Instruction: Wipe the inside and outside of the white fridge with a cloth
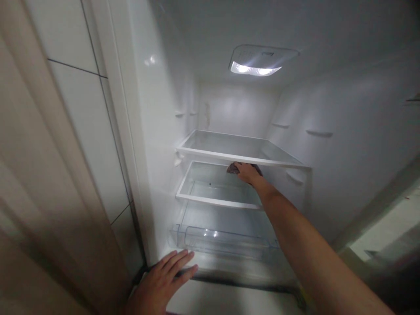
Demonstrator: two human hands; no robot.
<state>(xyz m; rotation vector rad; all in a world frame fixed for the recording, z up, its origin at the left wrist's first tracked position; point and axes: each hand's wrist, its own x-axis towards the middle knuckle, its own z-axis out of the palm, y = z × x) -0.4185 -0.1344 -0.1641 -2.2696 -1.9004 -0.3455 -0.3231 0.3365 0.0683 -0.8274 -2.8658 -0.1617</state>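
The right hand [248, 172] of the person reaches deep into a white plastic refrigerator interior [348, 105], the bare forearm running in from the lower right. Its fingers are closed over a crumpled brownish-grey cloth [233, 168], whose edges show on both sides of the hand; how firmly they grip cannot be told. The cloth is in the space between the white-rimmed clear upper shelf [241, 157] and the white-rimmed clear lower shelf [218, 201], towards the back of the lower one. Whether it touches the shelf surface is unclear. A small dark speck [210, 184] appears to the left of the cloth.

The left hand [166, 278] is near the bottom front of the refrigerator, its fingers spread apart and holding nothing; contact with the edge beneath cannot be made out. Just beyond it is a transparent plastic drawer [226, 240], below the lower shelf. A lit white ceiling lamp [256, 69] shines overhead. Pale wall tiles [83, 105] with dark joints stand at the left, beside a blurred beige panel [36, 166].
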